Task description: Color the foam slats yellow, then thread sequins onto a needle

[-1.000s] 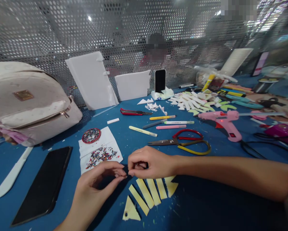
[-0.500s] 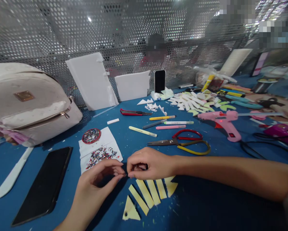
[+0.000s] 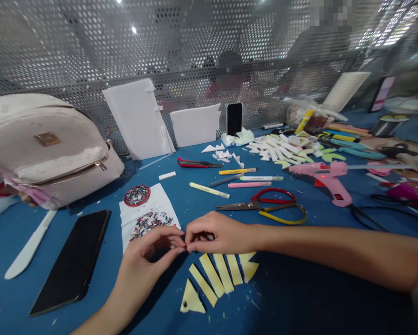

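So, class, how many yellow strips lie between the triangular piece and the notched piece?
4: first strip beside the triangular piece, second strip, third strip following rightward, fourth strip beside the notched piece. The right hand may cover upper ends.

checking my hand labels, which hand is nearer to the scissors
Right. The right hand is just on the near side of the scissors, below their blades in the picture; the left hand is farther off to the left, near the white paper.

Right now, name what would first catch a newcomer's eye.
Likely the yellow pieces, laid out like a fish on the table, on the near side of the right hand. Beyond that hand lie the scissors with red and yellow handles, and farther right the pink glue gun.
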Motion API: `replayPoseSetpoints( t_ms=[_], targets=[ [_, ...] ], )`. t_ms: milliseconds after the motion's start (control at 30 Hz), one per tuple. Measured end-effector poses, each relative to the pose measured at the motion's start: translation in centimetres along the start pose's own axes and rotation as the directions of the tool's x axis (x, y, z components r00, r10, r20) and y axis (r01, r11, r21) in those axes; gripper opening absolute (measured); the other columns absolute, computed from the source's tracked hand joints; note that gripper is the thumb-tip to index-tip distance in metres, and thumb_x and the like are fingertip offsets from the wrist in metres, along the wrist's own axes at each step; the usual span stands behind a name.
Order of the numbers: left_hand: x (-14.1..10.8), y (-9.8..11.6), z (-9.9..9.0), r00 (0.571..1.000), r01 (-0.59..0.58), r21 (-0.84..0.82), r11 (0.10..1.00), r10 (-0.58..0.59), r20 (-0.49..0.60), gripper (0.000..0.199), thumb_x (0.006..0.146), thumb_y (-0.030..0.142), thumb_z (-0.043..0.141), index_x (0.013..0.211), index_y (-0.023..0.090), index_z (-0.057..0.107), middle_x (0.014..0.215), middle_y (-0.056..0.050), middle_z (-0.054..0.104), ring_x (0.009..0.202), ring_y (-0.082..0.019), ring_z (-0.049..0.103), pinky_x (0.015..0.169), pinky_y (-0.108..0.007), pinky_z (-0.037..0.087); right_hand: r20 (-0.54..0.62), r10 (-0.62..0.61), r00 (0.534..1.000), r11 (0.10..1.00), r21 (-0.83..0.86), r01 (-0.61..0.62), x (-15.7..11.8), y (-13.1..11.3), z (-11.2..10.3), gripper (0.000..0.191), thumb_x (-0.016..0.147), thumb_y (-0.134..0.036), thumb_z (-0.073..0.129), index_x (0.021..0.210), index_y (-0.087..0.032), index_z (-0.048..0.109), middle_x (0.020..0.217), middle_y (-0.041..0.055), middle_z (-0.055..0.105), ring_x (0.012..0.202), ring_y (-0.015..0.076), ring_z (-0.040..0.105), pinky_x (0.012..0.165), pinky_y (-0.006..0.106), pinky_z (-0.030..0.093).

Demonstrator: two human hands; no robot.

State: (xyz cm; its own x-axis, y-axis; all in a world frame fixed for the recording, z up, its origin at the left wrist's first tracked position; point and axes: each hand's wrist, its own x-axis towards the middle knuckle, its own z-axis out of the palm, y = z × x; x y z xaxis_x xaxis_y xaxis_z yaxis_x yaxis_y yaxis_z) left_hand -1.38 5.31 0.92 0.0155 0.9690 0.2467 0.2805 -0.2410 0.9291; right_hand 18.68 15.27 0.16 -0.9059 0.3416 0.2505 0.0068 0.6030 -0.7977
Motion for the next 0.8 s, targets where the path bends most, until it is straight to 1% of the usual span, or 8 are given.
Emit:
replayPoseSetpoints(
  t_ms=[100, 300, 400, 500, 567, 667, 733, 800],
  targets=[
    [0.1, -0.3, -0.2, 1.0, 0.012, -0.01, 1.0, -0.012, -0.021, 0.016, 0.08, 0.014, 0.074, 0.094, 0.022, 0.077, 0.08, 0.0, 0.081, 0.074, -0.015, 0.079, 0.075, -0.019, 0.065, -0.018, 0.044, 0.999, 0.995, 0.085, -0.042, 0.0, -0.2, -0.1, 0.008, 0.094, -0.02, 0.064, 0.092, -0.014, 0.07, 0.074, -0.0016, 0.064, 0.062, 0.0079, 0.052, 0.059, 0.018, 0.038],
    [0.7, -0.2, -0.6, 0.993, 0.043, -0.007, 0.999, -0.043, -0.109, 0.009, 0.081, 0.02, 0.076, 0.09, 0.019, 0.078, 0.083, -0.005, 0.083, 0.076, -0.021, 0.081, 0.076, -0.026, 0.067, -0.031, 0.157, 0.987, 0.949, 0.28, -0.142, 0.1, -0.5, -0.4, 0.018, 0.098, -0.029, 0.061, 0.093, -0.012, 0.067, 0.071, -0.001, 0.061, 0.064, 0.009, 0.055, 0.062, 0.019, 0.043],
    [1.2, 0.4, -1.2, 0.99, -0.019, 0.086, 0.996, 0.031, -0.137, 0.01, 0.082, 0.023, 0.077, 0.091, 0.02, 0.078, 0.083, -0.004, 0.083, 0.077, -0.021, 0.081, 0.076, -0.027, 0.066, -0.062, 0.161, 0.985, 0.908, 0.4, -0.123, 0.2, -0.2, -0.4, 0.032, 0.103, -0.04, 0.053, 0.096, -0.011, 0.066, 0.079, 0.0034, 0.066, 0.068, 0.0096, 0.059, 0.062, 0.019, 0.046],
    [1.7, 1.2, -2.2, 0.975, -0.125, 0.242, 0.962, 0.164, -0.148, 0.013, 0.083, 0.025, 0.078, 0.095, 0.021, 0.077, 0.086, -0.003, 0.083, 0.08, -0.022, 0.08, 0.079, -0.028, 0.065, -0.101, 0.159, 0.982, 0.859, 0.505, -0.087, 0.4, 0.4, -0.3, 0.046, 0.105, -0.053, 0.044, 0.108, -0.012, 0.064, 0.091, 0.0105, 0.072, 0.071, 0.0113, 0.065, 0.055, 0.017, 0.044],
    [1.9, 1.6, -2.9, 0.953, -0.208, 0.365, 0.908, 0.273, -0.135, 0.01, 0.086, 0.026, 0.075, 0.096, 0.023, 0.077, 0.09, -0.002, 0.083, 0.085, -0.021, 0.079, 0.082, -0.028, 0.063, -0.132, 0.179, 0.975, 0.816, 0.573, -0.073, 0.4, 0.7, -0.2, 0.049, 0.104, -0.057, 0.043, 0.117, -0.013, 0.06, 0.095, 0.0126, 0.074, 0.07, 0.0123, 0.069, 0.054, 0.018, 0.045],
    [2.0, 2.2, -3.8, 0.894, -0.332, 0.564, 0.756, 0.442, -0.068, 0.008, 0.09, 0.025, 0.07, 0.094, 0.026, 0.077, 0.093, 0.001, 0.082, 0.086, -0.019, 0.078, 0.083, -0.026, 0.06, -0.159, 0.223, 0.962, 0.775, 0.628, -0.076, 0.5, 0.9, -0.1, 0.048, 0.104, -0.055, 0.045, 0.128, -0.015, 0.054, 0.092, 0.0113, 0.076, 0.063, 0.0111, 0.069, 0.052, 0.018, 0.046],
    [2.1, 2.6, -4.2, 0.84, -0.416, 0.655, 0.631, 0.542, 0.011, 0.011, 0.092, 0.023, 0.069, 0.096, 0.027, 0.077, 0.093, 0.002, 0.082, 0.083, -0.017, 0.078, 0.084, -0.025, 0.06, -0.177, 0.238, 0.955, 0.784, 0.615, -0.081, 0.5, 1.0, -0.1, 0.045, 0.105, -0.052, 0.043, 0.129, -0.015, 0.054, 0.086, 0.009, 0.076, 0.058, 0.0095, 0.067, 0.05, 0.017, 0.044],
    [2.1, 3.0, -4.5, 0.79, -0.486, 0.698, 0.527, 0.606, 0.092, 0.015, 0.092, 0.02, 0.067, 0.098, 0.028, 0.077, 0.093, 0.004, 0.082, 0.081, -0.016, 0.078, 0.086, -0.024, 0.059, -0.189, 0.241, 0.952, 0.815, 0.572, -0.093, 0.5, 1.1, -0.1, 0.043, 0.106, -0.049, 0.042, 0.122, -0.013, 0.06, 0.077, 0.0057, 0.074, 0.052, 0.0078, 0.062, 0.048, 0.017, 0.041]
  ],
)
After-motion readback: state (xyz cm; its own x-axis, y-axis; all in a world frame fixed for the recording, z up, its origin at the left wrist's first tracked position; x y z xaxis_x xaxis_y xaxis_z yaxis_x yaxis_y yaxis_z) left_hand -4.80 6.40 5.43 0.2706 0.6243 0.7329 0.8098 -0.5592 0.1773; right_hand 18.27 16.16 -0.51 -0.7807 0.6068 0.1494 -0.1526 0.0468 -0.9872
